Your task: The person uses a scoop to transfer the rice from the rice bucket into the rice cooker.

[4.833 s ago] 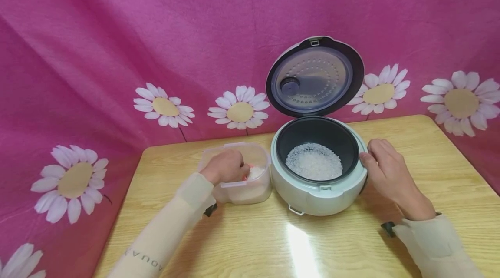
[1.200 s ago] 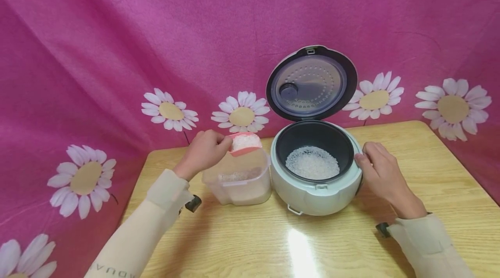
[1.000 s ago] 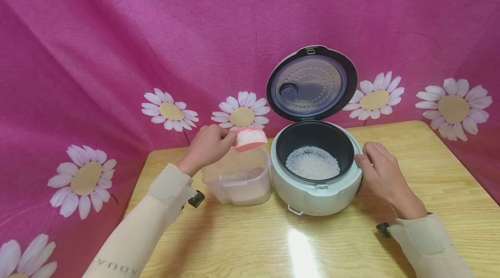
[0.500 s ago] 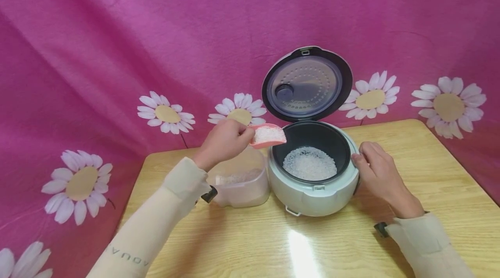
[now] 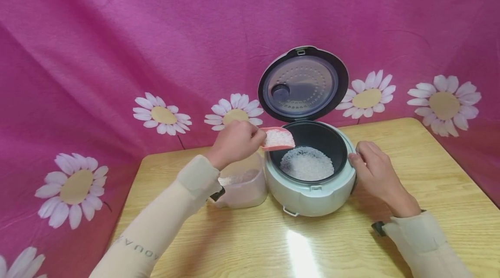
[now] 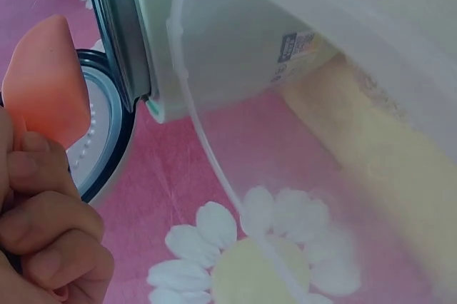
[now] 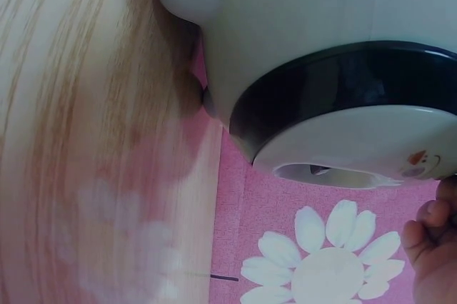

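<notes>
behind our left hand (image 5: 236, 143) and right hand (image 5: 375, 171) we see a daisy-printed pink cloth (image 5: 187, 39). a wooden table (image 5: 351, 247) spreads beneath both grips. between our hands stands the pale rice cooker (image 5: 312, 202), its round lid (image 5: 308, 84) raised beyond our grips. below our left grip, just beside the rice cooker, we have a translucent tub (image 5: 248, 193), partly covered by our wrist. the dark inner pot (image 5: 333, 141) opens to the right of that same grip. our right hand holds the rice cooker by its edge, thumb on the rim, fingers bent at its side. our left hand is narrow, fingers curled round the handle of a coral scoop (image 6: 48, 83), which juts rightward from the grip over the pot's left edge. white rice (image 5: 279, 138) fills the scoop; more lies in the inner pot and the tub.
</notes>
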### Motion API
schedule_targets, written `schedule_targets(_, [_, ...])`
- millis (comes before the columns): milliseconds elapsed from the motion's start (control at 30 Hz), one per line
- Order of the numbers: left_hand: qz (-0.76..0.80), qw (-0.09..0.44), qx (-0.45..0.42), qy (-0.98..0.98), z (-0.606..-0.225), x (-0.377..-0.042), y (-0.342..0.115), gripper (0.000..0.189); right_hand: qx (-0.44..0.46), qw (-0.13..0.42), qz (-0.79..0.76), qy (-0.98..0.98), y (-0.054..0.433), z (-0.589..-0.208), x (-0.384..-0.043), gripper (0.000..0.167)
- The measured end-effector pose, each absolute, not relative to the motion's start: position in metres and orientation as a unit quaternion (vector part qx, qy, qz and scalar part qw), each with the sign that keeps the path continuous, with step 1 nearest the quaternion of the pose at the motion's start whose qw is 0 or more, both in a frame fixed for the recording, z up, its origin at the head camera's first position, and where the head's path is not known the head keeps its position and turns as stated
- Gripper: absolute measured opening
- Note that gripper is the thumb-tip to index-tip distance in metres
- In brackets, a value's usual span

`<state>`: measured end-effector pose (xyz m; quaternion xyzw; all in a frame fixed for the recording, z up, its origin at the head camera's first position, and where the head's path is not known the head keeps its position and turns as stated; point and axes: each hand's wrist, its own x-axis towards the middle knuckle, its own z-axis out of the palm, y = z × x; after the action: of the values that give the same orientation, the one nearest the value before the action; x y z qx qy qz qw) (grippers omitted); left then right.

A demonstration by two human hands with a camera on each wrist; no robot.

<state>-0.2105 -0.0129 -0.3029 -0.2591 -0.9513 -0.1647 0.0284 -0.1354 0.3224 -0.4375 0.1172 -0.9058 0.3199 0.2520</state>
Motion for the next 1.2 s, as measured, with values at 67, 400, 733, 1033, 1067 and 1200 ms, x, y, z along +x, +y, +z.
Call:
schedule_targets(67, [-0.159, 0.028, -0.254, -0.954, -0.304, -0.211, -0.011, 0.04, 0.117, 0.25, 0.318, -0.907, 0.322, -0.438, -0.135, 0.016])
schedule_targets(400, [-0.101, 0.063, -0.237, -0.964, -0.308, -0.207, 0.002, 0.044, 0.12, 0.256, 0.317, -0.905, 0.322, -0.438, -0.136, 0.017])
schedule_targets(733, [-0.072, 0.102, -0.25, -0.96, -0.31, -0.208, 0.01, 0.044, 0.118, 0.252, 0.317, -0.907, 0.321, -0.436, -0.135, 0.016])
schedule_targets(1033, [-0.031, 0.139, -0.271, -0.952, -0.31, -0.211, 0.014, 0.047, 0.119, 0.246, 0.316, -0.908, 0.322, -0.436, -0.135, 0.016])
schedule_targets(1067, [-0.023, 0.145, -0.275, -0.95, -0.31, -0.21, 0.014, 0.047, 0.119, 0.246, 0.317, -0.908, 0.322, -0.436, -0.136, 0.016])
schedule_targets(1200, [0.019, 0.171, -0.298, -0.939, -0.308, -0.21, 0.015, 0.04, 0.116, 0.241, 0.318, -0.909, 0.323, -0.436, -0.136, 0.016])
